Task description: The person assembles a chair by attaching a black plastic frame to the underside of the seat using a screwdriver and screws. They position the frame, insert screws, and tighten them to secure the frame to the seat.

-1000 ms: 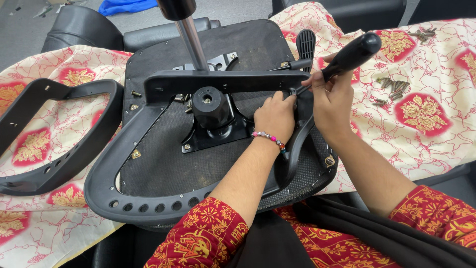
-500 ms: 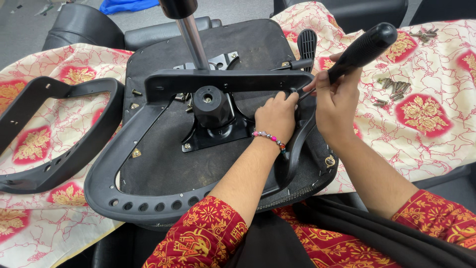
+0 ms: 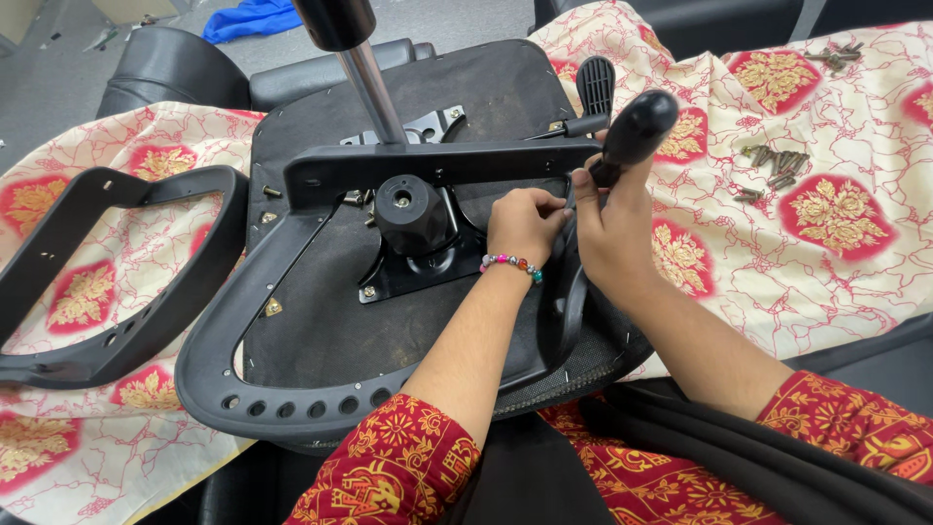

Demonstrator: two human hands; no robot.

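Note:
An upturned black chair seat (image 3: 321, 331) lies in front of me, with a black armrest frame (image 3: 219, 340) curving round it and a crossbar (image 3: 437, 163) over the central hub (image 3: 408, 209). My right hand (image 3: 614, 238) grips a screwdriver by its fat black handle (image 3: 637, 126), which tilts up to the right. My left hand (image 3: 525, 224), with a bead bracelet on the wrist, is pinched around the tool's shaft at the right end of the crossbar. The tip and any screw under it are hidden by my fingers.
A chrome gas cylinder (image 3: 364, 68) rises from the hub. A black lever paddle (image 3: 596, 83) sticks out behind the crossbar. A loose armrest loop (image 3: 107, 331) lies on the left on the red and cream cloth (image 3: 855, 262). Several screws (image 3: 777, 165) lie at the right.
The screwdriver handle has swung left and more upright in my right hand. My left hand has stayed at the shaft.

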